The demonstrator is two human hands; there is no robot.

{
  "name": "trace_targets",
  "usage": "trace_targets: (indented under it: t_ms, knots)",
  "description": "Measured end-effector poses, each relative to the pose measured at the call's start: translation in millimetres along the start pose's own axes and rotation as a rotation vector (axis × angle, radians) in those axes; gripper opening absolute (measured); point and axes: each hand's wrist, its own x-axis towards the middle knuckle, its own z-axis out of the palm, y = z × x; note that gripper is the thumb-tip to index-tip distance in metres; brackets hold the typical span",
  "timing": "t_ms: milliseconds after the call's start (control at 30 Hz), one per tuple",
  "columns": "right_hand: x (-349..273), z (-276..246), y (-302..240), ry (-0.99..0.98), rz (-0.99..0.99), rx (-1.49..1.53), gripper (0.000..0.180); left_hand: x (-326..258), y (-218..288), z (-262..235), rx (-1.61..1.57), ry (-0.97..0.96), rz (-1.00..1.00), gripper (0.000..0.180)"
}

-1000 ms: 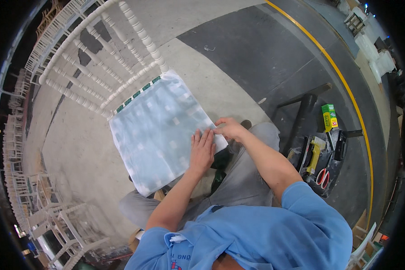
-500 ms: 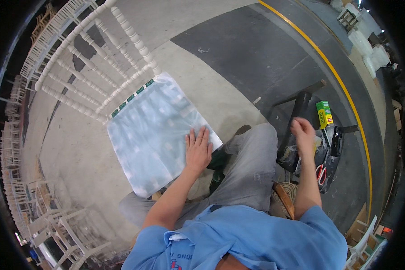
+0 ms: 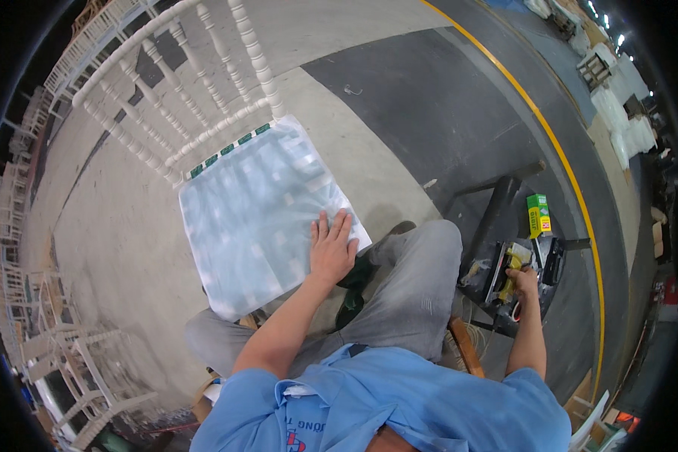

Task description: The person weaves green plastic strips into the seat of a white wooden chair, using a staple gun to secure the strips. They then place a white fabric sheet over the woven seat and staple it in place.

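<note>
A white chair with turned back spindles (image 3: 260,56) stands in front of me. Its seat is covered by a pale bluish sheet (image 3: 248,215), with green patches (image 3: 232,148) along the edge nearest the spindles. My left hand (image 3: 331,252) lies flat on the sheet near its right corner, fingers spread. Off to the right, my right hand (image 3: 526,280) is closed round the grip of a yellow and black staple gun (image 3: 514,260). The staple gun is over a dark stand, and my fingers partly cover it.
A green and yellow box (image 3: 539,216) and a black case (image 3: 554,262) sit on the dark stand. A black chair-like frame (image 3: 497,200) is beside them. White chair frames (image 3: 71,369) line the left side. A yellow line (image 3: 554,135) curves along the floor.
My right hand has moved down onto the stand and taken hold of the staple gun. My left hand stays flat on the sheet. The view has shifted slightly.
</note>
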Motion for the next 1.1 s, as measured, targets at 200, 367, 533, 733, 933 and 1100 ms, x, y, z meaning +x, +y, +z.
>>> trace_targets:
  t_ms: [200,367,533,733,933,1100]
  knots:
    - [-35,12,-85,-0.188,-0.452,0.080,0.049,-4,-3,-1,-0.036,-0.011,-0.019,0.064]
    - [-98,52,-221,-0.480,-0.784,-0.314,0.068,-7,-4,-1,-0.055,0.026,-0.034,0.063]
    - [-154,142,-302,-1.072,-1.388,-0.676,0.070,-5,-4,-3,-0.078,0.057,-0.015,0.061]
    - [-144,218,-295,-1.137,-1.369,-1.099,0.076,-7,-4,0,-0.088,0.060,-0.024,0.063]
    - [-135,240,-284,-1.210,-1.356,-1.115,0.071,-8,-5,0,-0.093,0.045,-0.047,0.064]
    - [-137,247,-277,-1.185,-1.291,-1.156,0.073,-6,-4,-4,-0.094,0.035,-0.051,0.064]
